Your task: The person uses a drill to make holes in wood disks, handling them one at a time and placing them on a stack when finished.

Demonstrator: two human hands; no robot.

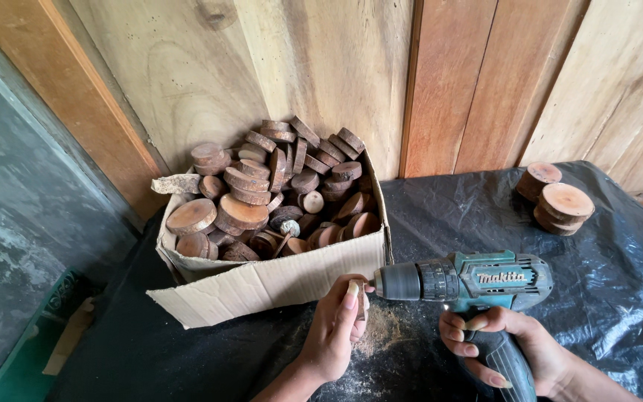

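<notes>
My right hand (pixel 511 346) grips the handle of a teal and black cordless drill (pixel 478 281), which points left. At the drill's chuck my left hand (pixel 336 327) pinches something small and thin; I cannot tell what it is. Pale sawdust (pixel 381 331) lies on the black plastic sheet (pixel 619 283) right beneath the chuck. Just behind my left hand stands an open cardboard box (pixel 277 279) heaped with round wooden slices (pixel 243 212).
A small stack of wooden discs (pixel 556 197) sits at the back right of the plastic-covered table. Wooden wall planks (pixel 485 74) rise behind. A grey wall and a green item on the floor (pixel 31 335) lie to the left.
</notes>
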